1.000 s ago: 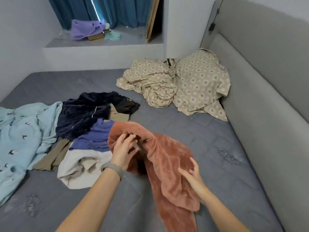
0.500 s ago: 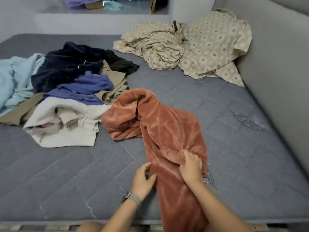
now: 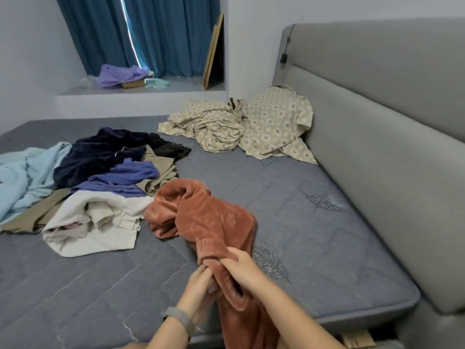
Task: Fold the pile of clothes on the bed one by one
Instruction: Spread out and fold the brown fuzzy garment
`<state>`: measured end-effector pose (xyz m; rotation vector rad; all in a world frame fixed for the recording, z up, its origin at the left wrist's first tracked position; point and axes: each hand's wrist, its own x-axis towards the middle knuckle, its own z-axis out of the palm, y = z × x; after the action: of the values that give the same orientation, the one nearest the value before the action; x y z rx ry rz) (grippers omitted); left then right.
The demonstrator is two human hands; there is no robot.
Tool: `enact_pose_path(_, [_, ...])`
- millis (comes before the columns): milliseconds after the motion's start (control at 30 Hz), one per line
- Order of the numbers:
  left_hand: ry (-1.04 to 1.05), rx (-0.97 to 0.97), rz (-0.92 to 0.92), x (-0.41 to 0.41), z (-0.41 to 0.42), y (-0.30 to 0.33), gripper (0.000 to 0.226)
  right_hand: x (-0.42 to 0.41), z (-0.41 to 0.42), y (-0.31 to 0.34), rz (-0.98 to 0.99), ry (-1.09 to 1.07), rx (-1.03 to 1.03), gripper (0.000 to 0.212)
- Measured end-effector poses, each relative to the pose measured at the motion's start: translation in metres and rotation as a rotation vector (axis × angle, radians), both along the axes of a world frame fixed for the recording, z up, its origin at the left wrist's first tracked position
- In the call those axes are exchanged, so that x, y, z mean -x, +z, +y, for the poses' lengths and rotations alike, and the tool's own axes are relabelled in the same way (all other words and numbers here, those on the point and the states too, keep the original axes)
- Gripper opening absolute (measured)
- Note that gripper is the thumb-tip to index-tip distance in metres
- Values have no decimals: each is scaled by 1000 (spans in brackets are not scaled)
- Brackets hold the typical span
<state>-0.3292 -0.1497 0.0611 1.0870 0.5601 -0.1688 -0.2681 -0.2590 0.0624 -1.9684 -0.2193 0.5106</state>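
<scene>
A rust-brown fleece garment (image 3: 201, 215) lies bunched on the grey mattress (image 3: 314, 235), its near end hanging over the front edge. My right hand (image 3: 241, 267) grips a bunched fold of it from above. My left hand (image 3: 200, 280) pinches the same fold from the left, fingertips tucked into the fabric. To the left lies the pile of clothes (image 3: 105, 182): a white piece, a purple one, a khaki one, a navy fleece and a black one.
A light blue blanket (image 3: 22, 177) spreads at the far left. A beige patterned sheet and pillow (image 3: 241, 127) sit against the grey headboard (image 3: 377, 147) on the right. A window ledge (image 3: 141, 93) with purple cloth lies beyond the bed.
My view has lifted back toward the window. Both hands have come together on one fold of the brown garment, drawing it toward the bed's front edge.
</scene>
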Motion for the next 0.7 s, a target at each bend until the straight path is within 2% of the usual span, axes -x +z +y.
enact_pose_path(33, [40,60,13,3,0,-2,18,4,-1,1,-7,6,8,13])
enact_pose_path(133, [107,80,15,14,8,-18,15,18,-5,-9,-45,49,46,18])
enact_pose_path(200, [198,48,13,12,15,-31,36,26,-5,-20,-48,50,63,23])
enact_pose_path(267, [288,29,-36,8,23,-33,61,30,-6,-28,-45,50,67,17])
enact_pose_path(300, [307,38,-72,8,29,-32,67,31,-6,-33,-41,38,58,20])
enact_pose_path(433, [233,121,-102,2,53,-33,51,38,-8,-49,-7,-5,29,24])
enact_pose_path(500, [178,170,-135,-1,63,-45,57,41,-6,-56,-25,-21,53,27])
enact_pose_path(700, [184,96,-239,-13,76,-51,39,32,7,-57,-71,-3,49,31])
